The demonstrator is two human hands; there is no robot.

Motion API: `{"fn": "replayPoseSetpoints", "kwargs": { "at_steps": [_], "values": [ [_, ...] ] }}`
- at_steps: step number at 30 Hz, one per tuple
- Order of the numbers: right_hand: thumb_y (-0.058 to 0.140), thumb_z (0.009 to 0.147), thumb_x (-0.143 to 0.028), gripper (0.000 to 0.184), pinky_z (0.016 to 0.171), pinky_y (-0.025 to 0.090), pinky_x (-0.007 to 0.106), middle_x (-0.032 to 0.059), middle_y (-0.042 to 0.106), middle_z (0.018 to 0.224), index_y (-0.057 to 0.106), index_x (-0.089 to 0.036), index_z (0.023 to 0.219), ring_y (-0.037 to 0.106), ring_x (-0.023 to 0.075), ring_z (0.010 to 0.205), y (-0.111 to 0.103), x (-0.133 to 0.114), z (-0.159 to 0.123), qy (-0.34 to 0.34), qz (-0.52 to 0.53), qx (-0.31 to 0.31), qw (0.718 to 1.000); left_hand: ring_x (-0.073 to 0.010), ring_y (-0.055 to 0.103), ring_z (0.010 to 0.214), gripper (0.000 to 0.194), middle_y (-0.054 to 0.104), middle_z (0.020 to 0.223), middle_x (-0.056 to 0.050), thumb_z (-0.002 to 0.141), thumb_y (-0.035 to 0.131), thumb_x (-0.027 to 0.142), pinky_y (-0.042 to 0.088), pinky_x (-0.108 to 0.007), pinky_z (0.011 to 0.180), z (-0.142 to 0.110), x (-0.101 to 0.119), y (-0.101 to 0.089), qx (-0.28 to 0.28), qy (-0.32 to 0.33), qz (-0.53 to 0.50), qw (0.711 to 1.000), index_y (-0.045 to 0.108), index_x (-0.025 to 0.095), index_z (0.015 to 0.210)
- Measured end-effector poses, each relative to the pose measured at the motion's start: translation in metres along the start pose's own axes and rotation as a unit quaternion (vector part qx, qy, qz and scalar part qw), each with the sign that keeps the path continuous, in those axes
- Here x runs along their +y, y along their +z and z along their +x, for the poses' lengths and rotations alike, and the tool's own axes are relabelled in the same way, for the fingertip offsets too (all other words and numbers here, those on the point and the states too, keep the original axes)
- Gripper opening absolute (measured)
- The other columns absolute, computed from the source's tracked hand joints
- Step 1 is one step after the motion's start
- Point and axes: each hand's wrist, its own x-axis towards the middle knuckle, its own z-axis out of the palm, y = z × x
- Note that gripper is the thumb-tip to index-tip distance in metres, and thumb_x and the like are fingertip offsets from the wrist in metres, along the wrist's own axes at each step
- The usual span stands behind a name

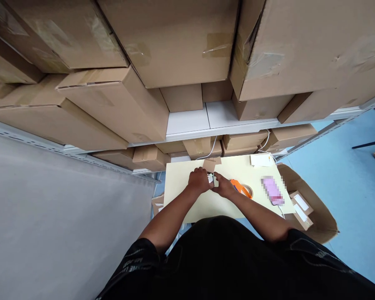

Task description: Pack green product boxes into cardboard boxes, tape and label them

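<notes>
Apparently for steadiness, my left hand (198,180) has its fingers clamped on a small silvery object (210,178) over the pale-yellow rectangular tabletop (178,189), just beside thin brown cardboard flaps (209,165), while my right hand (224,186) curves opposite, its grip uncertain to me.

Worn on head. Faces forward and steeply down, past black shirt (225,258), over table (176,177) to shelf (187,123). Set well above; perhaps too far for fine detail.
</notes>
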Motion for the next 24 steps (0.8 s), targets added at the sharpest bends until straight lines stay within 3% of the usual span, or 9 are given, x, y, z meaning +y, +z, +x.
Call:
{"fn": "replayPoseSetpoints", "kwargs": {
  "at_steps": [5,11,19,24],
  "values": [
    [0.079,0.075,-0.025,0.082,0.101,0.052,0.042,0.0136,0.064,0.139,0.044,-0.021,0.149,0.062,0.0309,0.126,0.002,-0.009,0.004,-0.005,-0.002,0.019,1.0,-0.0311,0.068,0.099,0.058,0.064,0.119,-0.017,0.079,0.066,0.053,0.054,-0.038,0.08,-0.006,-0.006,-0.003,0.001,-0.003,-0.001,1.0,0.064,0.014,0.122],
    [0.079,0.072,-0.019,0.074,0.084,0.053,0.036,0.0091,0.071,0.124,0.049,-0.025,0.139,0.07,0.0272,0.104,-0.006,-0.014,0.002,-0.013,-0.003,-0.011,1.0,-0.0305,0.072,0.09,0.058,0.069,0.108,-0.016,0.077,0.067,0.057,0.054,-0.037,0.075,-0.006,-0.008,-0.007,-0.042,-0.01,-0.015,0.999,0.068,0.014,0.116],
    [0.079,0.075,-0.023,0.074,0.093,0.051,0.038,0.0099,0.069,0.128,0.048,-0.025,0.142,0.067,0.0268,0.113,0.005,-0.002,-0.001,-0.051,-0.028,-0.008,0.998,-0.0292,0.072,0.09,0.05,0.072,0.107,-0.014,0.077,0.068,0.057,0.054,-0.034,0.071,-0.012,-0.011,-0.006,-0.046,-0.016,-0.033,0.998,0.073,0.018,0.107],
    [0.08,0.077,-0.027,0.073,0.096,0.051,0.039,0.012,0.067,0.13,0.048,-0.022,0.141,0.065,0.028,0.117,0.016,0.005,-0.004,-0.06,-0.043,0.01,0.997,-0.0283,0.072,0.093,0.049,0.071,0.111,-0.013,0.075,0.072,0.057,0.054,-0.033,0.074,-0.008,-0.008,-0.005,-0.087,-0.025,-0.029,0.995,0.075,0.019,0.104]
  ]
}}
